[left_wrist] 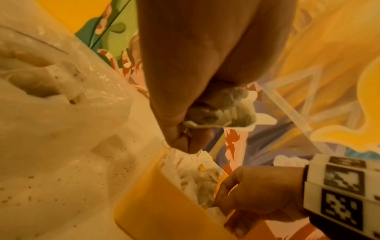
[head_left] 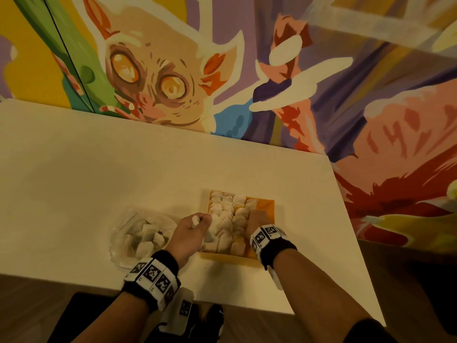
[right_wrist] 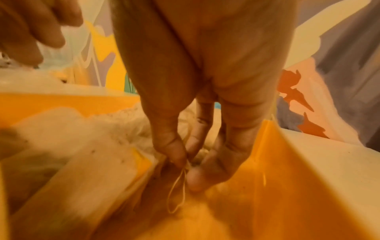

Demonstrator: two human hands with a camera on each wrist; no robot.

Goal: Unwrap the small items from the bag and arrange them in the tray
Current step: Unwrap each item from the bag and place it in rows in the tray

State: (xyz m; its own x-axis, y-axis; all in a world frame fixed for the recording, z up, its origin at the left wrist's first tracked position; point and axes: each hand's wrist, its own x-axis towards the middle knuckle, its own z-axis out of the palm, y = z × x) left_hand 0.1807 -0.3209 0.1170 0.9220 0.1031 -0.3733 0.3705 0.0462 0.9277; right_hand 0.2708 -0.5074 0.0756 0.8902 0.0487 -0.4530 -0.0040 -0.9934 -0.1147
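Pinching a looped string over the square orange tray (head_left: 268, 206), the right hand (head_left: 257, 220) should lay its small white tea-bag-like item flat beside the rows, while the left hand (head_left: 191, 232) grips another (head_left: 195, 221) right of the clear plastic bag (head_left: 128, 233).

Your left hand (head_left: 190, 231) is fisted, fingers (left_wrist: 185, 139) curled tight; your right hand (head_left: 257, 220) reaches down, fingers (right_wrist: 170, 146) pinching.

Bare surface (head_left: 86, 169) left open behind and to the left, tray's (head_left: 268, 209) right strip unfilled, bag (head_left: 138, 233) crowded just beside its left wall, both hands occupied over it
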